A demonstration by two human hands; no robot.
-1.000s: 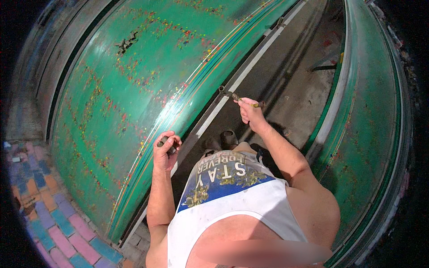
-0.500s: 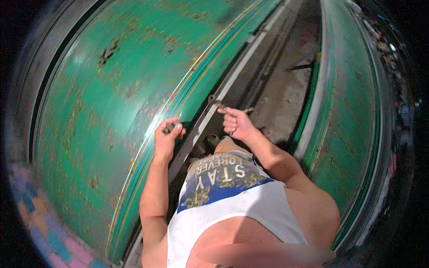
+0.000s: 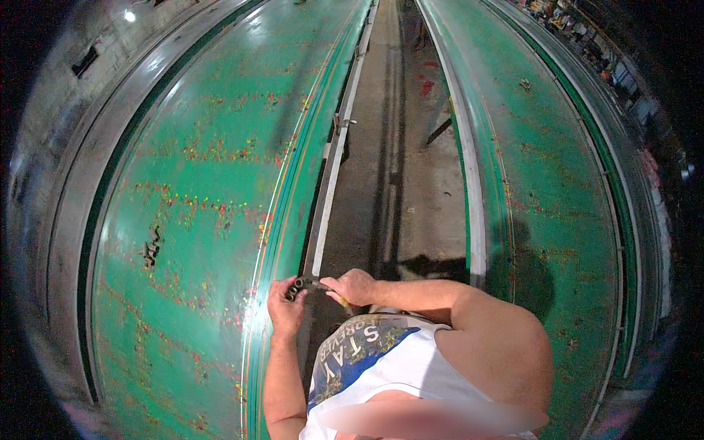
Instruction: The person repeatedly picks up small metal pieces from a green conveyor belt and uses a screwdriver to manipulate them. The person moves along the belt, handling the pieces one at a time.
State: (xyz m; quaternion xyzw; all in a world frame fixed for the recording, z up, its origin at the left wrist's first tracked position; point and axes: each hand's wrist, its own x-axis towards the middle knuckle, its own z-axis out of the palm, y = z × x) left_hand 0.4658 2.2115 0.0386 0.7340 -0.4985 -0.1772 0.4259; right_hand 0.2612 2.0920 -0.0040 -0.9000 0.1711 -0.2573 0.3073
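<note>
Close to my body, above the table's edge, my two hands are nearly together. My left hand (image 3: 287, 306) is closed on a small dark metal fitting (image 3: 295, 289) with round openings, held between thumb and fingers. My right hand (image 3: 353, 287) grips a metal tool (image 3: 316, 284) with a yellow part (image 3: 340, 299) showing below the fingers; its exact kind is unclear. The tool's end reaches to the fitting and appears to touch it. Beneath the left hand runs the edge of a long green table (image 3: 213, 293) speckled with coloured paint spots.
A cluster of dark metal pieces (image 3: 152, 247) lies on the left table. A light metal rail (image 3: 334, 176) with a small bracket (image 3: 342, 122) runs along its edge. Beyond a concrete aisle (image 3: 429, 220), another long green table (image 3: 557, 198) stands on the right, with a small object (image 3: 525, 84).
My view has turned to look along the aisle. My hands, apart before, have come together near my chest, bringing the tool's end to the fitting.
</note>
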